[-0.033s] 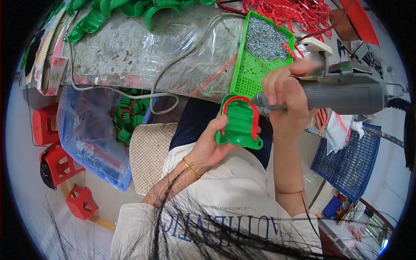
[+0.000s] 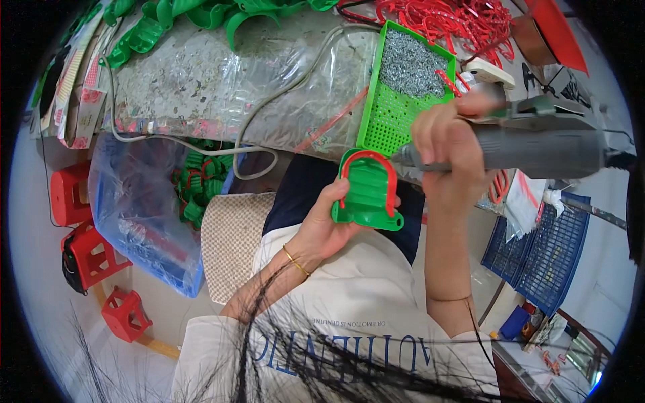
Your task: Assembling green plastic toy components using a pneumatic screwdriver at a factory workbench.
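My left hand (image 2: 329,218) grips a green curved plastic part (image 2: 369,188) by its left side, thumb at the rim. A red U-shaped strip (image 2: 391,176) runs along the part's inner edge. In my right hand (image 2: 453,151) is a grey electric screwdriver (image 2: 537,149), lying sideways with its tip toward the part's upper right rim. Whether the tip touches the part I cannot make out. Just beyond them a green perforated tray (image 2: 386,121) holds a heap of small silvery screws (image 2: 410,67).
Green plastic parts (image 2: 154,30) and red strips (image 2: 450,23) are piled along the table's far side. A grey cable (image 2: 252,121) crosses the table. To the left stands a blue plastic-lined bin (image 2: 144,215) of green parts, near red stools (image 2: 126,314). Blue crates (image 2: 544,248) lean at right.
The screwdriver and my right hand have shifted slightly to the right, with some blur. The green part has moved a little to the left. Both grips are the same.
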{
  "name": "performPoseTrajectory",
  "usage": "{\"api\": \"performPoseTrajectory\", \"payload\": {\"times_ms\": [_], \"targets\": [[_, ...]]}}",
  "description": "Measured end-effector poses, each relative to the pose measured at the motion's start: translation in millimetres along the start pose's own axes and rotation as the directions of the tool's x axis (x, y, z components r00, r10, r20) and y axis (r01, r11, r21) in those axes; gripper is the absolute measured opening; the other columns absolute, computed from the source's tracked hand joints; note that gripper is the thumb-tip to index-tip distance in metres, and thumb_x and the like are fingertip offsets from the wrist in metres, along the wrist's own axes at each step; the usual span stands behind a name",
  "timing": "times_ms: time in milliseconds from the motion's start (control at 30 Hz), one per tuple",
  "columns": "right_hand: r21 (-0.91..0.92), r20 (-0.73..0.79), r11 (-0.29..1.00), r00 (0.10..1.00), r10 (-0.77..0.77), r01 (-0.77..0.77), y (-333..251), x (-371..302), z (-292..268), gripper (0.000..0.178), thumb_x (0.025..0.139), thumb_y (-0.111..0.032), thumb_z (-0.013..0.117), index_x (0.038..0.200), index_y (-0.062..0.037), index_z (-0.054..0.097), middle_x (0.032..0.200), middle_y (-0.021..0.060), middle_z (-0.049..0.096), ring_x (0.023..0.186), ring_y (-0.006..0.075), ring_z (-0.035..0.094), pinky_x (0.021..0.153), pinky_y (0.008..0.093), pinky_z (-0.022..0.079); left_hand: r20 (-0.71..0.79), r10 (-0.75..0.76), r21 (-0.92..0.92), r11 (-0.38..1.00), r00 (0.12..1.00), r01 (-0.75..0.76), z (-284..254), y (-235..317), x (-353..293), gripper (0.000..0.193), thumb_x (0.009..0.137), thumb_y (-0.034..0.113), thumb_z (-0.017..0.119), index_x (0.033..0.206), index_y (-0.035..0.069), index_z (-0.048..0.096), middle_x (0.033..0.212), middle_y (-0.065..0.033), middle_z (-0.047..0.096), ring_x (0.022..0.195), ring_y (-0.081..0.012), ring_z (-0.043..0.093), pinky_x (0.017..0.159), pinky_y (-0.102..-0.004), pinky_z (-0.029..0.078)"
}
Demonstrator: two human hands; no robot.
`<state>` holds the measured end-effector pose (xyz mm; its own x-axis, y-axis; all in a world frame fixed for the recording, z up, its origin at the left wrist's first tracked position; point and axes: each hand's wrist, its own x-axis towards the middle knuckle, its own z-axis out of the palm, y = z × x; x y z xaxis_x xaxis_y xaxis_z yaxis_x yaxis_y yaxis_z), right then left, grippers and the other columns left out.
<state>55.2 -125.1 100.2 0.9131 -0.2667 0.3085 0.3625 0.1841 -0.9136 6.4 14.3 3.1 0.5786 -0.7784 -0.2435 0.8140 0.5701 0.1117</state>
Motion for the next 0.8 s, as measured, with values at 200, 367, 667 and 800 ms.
{"api": "performPoseTrajectory", "payload": {"times_ms": [200, 367, 667, 800], "targets": [[-0.174, -0.124, 0.984, 0.99, -0.071, 0.048, 18, 25, -2, 0.021, 0.082, -0.002, 0.058, 0.102, 0.0027, 0.052, 0.064, 0.0038, 0.047, 0.052, 0.0123, 0.044, 0.051, 0.0276, 0.036, 0.059, -0.082, -0.12, 0.989, 0.995, 0.089, -4, -2, 2, 0.069, 0.086, 0.045, 0.055, 0.133, -0.002, 0.038, 0.125, -0.0211, 0.052, 0.115, -0.0363, 0.052, 0.099, -0.049, 0.042], [-0.149, -0.146, 0.989, 0.988, -0.04, 0.018, 55, 28, -13, 0.019, 0.081, 0.001, 0.061, 0.099, 0.0035, 0.054, 0.068, 0.0048, 0.053, 0.055, 0.0118, 0.049, 0.053, 0.0274, 0.042, 0.054, -0.087, -0.116, 0.989, 0.995, 0.093, -12, -2, 4, 0.069, 0.085, 0.045, 0.055, 0.134, -0.001, 0.038, 0.126, -0.0213, 0.052, 0.117, -0.0361, 0.052, 0.1, -0.0485, 0.041], [-0.171, -0.144, 0.985, 0.989, -0.04, 0.015, 69, 26, -16, 0.019, 0.082, 0.0, 0.061, 0.099, 0.0033, 0.054, 0.071, 0.0048, 0.055, 0.056, 0.0125, 0.051, 0.054, 0.0266, 0.043, 0.02, -0.091, -0.073, 0.993, 0.996, 0.092, -12, -1, 7, 0.069, 0.085, 0.045, 0.054, 0.133, -0.001, 0.038, 0.125, -0.0205, 0.052, 0.116, -0.0361, 0.052, 0.1, -0.049, 0.041], [-0.164, -0.143, 0.986, 0.989, -0.038, 0.014, 70, 25, -17, 0.018, 0.082, 0.0, 0.061, 0.098, 0.0031, 0.054, 0.071, 0.0052, 0.055, 0.057, 0.0126, 0.051, 0.054, 0.0264, 0.043, 0.0, -0.083, -0.085, 0.993, 0.997, 0.082, -14, -1, 8, 0.068, 0.085, 0.044, 0.054, 0.133, -0.001, 0.038, 0.124, -0.0202, 0.053, 0.115, -0.0363, 0.052, 0.1, -0.049, 0.041]]}}
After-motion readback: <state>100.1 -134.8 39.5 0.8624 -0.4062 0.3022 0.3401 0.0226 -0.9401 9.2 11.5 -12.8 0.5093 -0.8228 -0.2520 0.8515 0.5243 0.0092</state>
